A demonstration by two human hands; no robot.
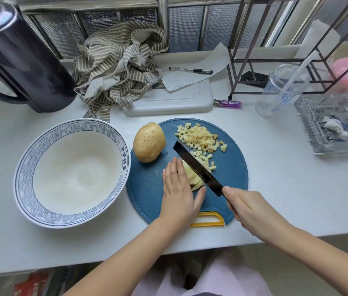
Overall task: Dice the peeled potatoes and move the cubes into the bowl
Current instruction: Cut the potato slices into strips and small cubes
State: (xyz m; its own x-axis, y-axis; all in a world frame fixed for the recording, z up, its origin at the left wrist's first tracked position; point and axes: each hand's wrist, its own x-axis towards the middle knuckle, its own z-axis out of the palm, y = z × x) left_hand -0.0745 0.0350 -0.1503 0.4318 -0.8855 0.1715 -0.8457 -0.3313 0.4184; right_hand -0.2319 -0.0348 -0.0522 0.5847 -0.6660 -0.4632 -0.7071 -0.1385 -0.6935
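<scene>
layout: a round blue cutting board (147,184) lies on the desk (286,189), its yellow grip at the near side, close to the desk's front edge. the bowl (21,167) stands to the left; its rim reaches the board's left edge, contact not discernible. the bowl holds no potato.

task items: a whole potato (149,142) rests at the board's upper left edge. the cubes (200,137) lie in a loose pile on the far right part of the board, all inside its rim. the potato strips (192,174) lie mid-board.

hands: the left hand (179,189) lies flat on the strips, fingers straight and pressed together, thumb spread toward the blade. the right hand (245,206) is curled round the handle of the knife (198,167); the black blade runs diagonally, set against the right side of the strips.

open room: bare desk lies right of the board, up to a glass tray (335,124), and along the front edge before the bowl. behind the board sit a white tray (179,101), a striped cloth (115,65), a lighter (227,103) and a clear cup (279,88); a dark kettle (19,60) stands far left.
</scene>
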